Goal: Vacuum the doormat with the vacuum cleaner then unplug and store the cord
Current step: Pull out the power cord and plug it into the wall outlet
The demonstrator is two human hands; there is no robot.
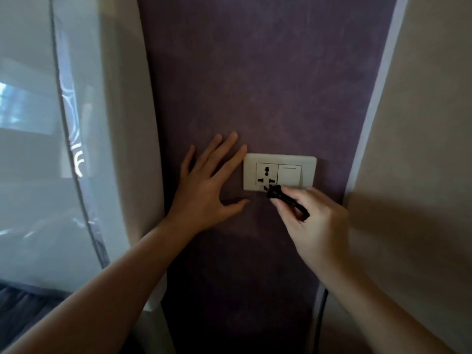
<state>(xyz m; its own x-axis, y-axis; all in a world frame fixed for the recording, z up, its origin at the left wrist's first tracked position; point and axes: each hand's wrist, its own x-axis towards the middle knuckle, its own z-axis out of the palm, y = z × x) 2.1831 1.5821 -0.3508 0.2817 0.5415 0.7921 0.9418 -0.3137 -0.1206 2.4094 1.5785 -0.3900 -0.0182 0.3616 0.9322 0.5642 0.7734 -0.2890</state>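
My left hand [207,185] lay spread flat, bracing beside the socket plate [279,172]; my right hand [311,221] pinched the black plug [278,194], just under the holes.

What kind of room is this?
Probably a room in a home: a cream wall plate with socket and switch on a purple textured wall panel, beside a sheer white curtain.

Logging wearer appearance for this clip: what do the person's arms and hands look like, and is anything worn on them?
Both forearms are bare up to the frame edge, with no sleeves in view. The left hand and right hand wear no gloves, and no watch or bracelet shows. No ring is visible, though some right fingers are hidden.
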